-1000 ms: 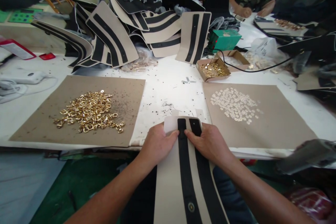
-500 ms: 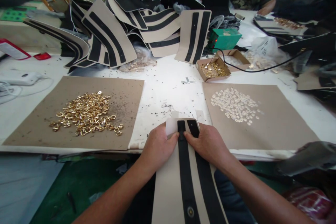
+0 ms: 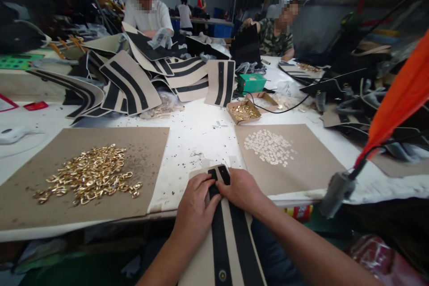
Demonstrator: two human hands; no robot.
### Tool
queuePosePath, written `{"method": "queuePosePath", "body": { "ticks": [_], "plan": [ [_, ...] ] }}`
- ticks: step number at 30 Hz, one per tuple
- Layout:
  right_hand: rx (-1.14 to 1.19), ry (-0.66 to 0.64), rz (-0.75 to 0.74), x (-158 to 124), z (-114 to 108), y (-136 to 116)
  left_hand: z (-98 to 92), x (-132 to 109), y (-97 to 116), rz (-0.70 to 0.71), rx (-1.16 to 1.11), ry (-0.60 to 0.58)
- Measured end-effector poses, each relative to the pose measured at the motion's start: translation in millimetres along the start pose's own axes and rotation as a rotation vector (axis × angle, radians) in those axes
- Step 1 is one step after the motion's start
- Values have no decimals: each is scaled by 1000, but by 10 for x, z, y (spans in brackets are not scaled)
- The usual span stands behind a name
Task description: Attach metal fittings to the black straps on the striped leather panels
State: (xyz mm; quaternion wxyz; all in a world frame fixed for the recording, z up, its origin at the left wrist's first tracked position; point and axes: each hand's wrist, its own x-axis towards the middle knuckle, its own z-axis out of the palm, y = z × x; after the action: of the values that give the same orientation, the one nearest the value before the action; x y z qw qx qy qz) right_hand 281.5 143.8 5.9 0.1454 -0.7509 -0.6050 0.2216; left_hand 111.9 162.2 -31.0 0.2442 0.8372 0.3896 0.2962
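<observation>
A beige panel with two black strips [image 3: 231, 237] lies lengthwise before me, its far end against the table edge. On one strip, near my body, sits a round metal fitting [image 3: 222, 275]. My left hand [image 3: 196, 201] grips the panel's far end from the left, with fingers and thumb bent over the black strip. From the right, my right hand [image 3: 241, 189] holds the same end, its thumb pressed on the strip close to the left fingers. Whatever lies under the fingertips is hidden.
Gold metal fittings [image 3: 97, 172] are heaped on a brown board at left. White rings [image 3: 270, 146] cover part of another board at right. Behind are a carton of gold pieces [image 3: 244, 111], a green box [image 3: 252, 83] and stacked striped panels [image 3: 130, 82]. Co-workers sit across the table.
The camera has tilted up, bringing more of the room and an orange cloth into view. My left fingers have come over the top of the panel onto the black strip.
</observation>
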Motion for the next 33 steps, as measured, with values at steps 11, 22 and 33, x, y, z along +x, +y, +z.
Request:
{"method": "queuePosePath", "body": {
  "ticks": [11, 22, 33],
  "plan": [
    [-138, 356, 205, -83, -536, 1118, 114, -73, -85, 21, -47, 87],
    [-297, 198, 239, 93, -659, 1224, 124, -91, -45, -5, -76, 110],
    [-370, 74, 278, 222, -720, 1250, 99, -147, -25, -40, -116, 95]
  ]
}}
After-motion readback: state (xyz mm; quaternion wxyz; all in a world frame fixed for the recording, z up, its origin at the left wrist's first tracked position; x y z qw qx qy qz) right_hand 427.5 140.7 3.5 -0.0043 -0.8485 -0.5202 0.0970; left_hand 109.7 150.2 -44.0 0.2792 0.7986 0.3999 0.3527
